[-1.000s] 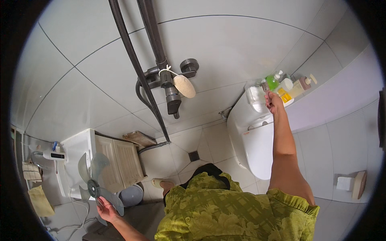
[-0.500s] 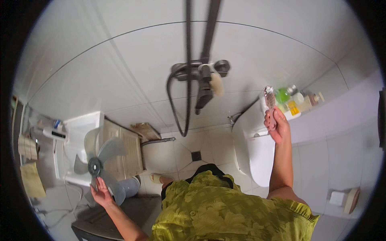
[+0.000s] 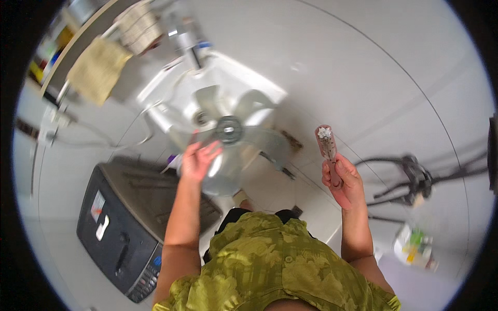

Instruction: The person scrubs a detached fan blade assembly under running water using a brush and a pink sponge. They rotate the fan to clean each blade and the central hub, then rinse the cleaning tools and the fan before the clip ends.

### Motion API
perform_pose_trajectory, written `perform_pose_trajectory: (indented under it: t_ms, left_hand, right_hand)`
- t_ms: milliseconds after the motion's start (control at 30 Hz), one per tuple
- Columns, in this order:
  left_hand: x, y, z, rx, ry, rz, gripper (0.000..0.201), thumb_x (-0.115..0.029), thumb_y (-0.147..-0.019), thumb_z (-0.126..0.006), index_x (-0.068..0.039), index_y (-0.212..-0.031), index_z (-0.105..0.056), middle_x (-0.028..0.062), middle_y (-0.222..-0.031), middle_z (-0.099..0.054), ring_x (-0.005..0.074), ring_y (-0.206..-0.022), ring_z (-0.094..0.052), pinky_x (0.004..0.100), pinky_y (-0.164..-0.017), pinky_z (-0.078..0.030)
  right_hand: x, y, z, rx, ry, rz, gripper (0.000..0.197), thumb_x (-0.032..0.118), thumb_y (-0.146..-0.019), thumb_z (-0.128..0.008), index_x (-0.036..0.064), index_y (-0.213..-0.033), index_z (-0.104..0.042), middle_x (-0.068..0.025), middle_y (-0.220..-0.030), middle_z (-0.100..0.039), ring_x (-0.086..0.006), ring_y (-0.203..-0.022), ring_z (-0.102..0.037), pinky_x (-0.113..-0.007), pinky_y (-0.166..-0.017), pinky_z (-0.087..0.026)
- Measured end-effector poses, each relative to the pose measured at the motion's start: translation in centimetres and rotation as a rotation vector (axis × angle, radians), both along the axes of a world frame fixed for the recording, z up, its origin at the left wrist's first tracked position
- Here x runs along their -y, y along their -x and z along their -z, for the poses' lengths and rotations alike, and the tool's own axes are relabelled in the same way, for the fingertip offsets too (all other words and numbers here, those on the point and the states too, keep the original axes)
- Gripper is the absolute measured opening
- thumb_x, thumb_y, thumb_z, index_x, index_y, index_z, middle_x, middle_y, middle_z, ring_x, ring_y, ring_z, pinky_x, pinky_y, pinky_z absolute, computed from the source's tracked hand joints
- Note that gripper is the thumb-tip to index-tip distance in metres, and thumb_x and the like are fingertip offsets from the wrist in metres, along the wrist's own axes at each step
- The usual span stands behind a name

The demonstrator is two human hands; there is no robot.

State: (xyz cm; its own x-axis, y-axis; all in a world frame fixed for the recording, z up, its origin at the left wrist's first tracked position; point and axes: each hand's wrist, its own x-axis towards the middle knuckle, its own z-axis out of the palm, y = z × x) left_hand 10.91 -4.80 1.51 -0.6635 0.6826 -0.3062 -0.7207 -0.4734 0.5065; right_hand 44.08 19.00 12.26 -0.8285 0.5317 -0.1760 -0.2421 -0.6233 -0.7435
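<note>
Blurred grey fan blade (image 3: 233, 140) partly hides the sink (image 3: 228, 78); left hand (image 3: 198, 160) grips its edge, right hand (image 3: 343, 181) closed round a translucent pinkish brush (image 3: 327, 147).

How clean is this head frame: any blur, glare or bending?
Head view: motion smear softens the fan blade in the left hand, also the sink and shower fitting; the brush in the right hand is sharper. Tile lines bow toward the dark round rim. Light is even, no harsh glare.
</note>
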Motion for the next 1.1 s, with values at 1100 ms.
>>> perform_pose_trajectory:
  t_ms: [1100]
  left_hand:
    - [-2.3, 10.1, 1.8, -0.066, 0.08, -0.382, 0.081, 0.02, -0.075, -0.037, -0.025, -0.141, -0.028, 0.0089, -0.143, -0.035, 0.026, -0.12, -0.047, 0.0412, -0.097, -0.044]
  right_hand:
    - [9.5, 39.7, 8.8, 0.164, -1.796, -0.452, 0.037, 0.011, -0.084, -0.054, 0.0177, -0.12, -0.059, -0.0079, -0.091, -0.053, -0.026, -0.076, -0.059, -0.037, -0.063, -0.051]
